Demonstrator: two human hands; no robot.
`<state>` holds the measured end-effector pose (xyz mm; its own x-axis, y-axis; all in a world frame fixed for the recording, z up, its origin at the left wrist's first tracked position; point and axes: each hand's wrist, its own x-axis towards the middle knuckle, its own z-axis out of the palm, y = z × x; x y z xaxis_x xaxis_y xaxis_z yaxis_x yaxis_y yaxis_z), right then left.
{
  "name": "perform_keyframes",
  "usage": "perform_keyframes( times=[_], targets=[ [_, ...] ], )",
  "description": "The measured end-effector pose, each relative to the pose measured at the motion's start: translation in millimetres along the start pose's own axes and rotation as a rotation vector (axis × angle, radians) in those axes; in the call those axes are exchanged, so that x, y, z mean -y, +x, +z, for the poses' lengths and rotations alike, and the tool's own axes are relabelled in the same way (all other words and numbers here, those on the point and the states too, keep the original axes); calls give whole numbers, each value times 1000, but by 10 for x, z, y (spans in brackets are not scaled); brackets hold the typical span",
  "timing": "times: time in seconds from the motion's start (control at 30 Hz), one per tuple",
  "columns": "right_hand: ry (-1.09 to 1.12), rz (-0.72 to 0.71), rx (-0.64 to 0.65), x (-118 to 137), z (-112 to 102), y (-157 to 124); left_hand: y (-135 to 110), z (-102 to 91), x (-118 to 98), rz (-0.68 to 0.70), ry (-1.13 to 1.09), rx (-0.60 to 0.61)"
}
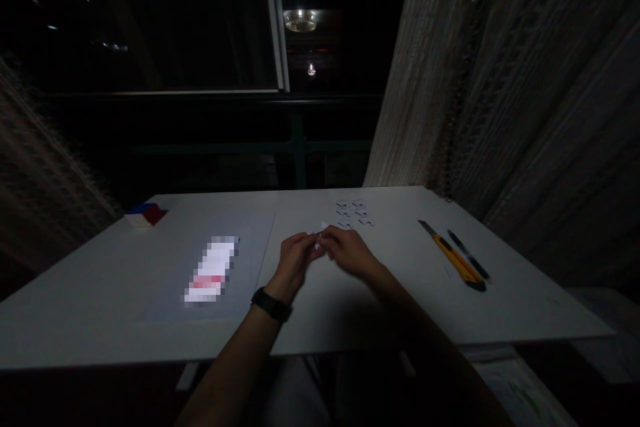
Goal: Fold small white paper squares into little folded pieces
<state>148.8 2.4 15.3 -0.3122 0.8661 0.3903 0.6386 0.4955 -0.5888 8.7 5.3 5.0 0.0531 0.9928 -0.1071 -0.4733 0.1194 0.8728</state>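
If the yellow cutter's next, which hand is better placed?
Right, I'd judge. The right hand is nearer the yellow cutter, which lies off to the right; the left hand is farther across. Both seem to hold a small white piece, so the right may need to let go first.

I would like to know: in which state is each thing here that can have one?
Left hand: fingers closed, pinching
Right hand: fingers closed, pinching
Small white piece: held between both hands
Six small marked pieces: lying flat
Yellow cutter: lying down; blade position unclear
Dark pen: lying beside it
Bright screen: lit, contents pixelated
Black wristband: worn
Round lamp: lit
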Motion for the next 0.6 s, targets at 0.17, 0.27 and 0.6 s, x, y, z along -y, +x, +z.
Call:
perform_keyframes(
  times=[0.17,0.27,0.6],
  targets=[
    [-4,33,25,56,-5,-13,5,-14,0,-28,-3,14],
    [51,31,83,62,-5,-21,3,-19,-13,-57,-22,15],
    [133,41,105,59,54,-25,9,-19,-6,-100,-23,42]
  ],
)
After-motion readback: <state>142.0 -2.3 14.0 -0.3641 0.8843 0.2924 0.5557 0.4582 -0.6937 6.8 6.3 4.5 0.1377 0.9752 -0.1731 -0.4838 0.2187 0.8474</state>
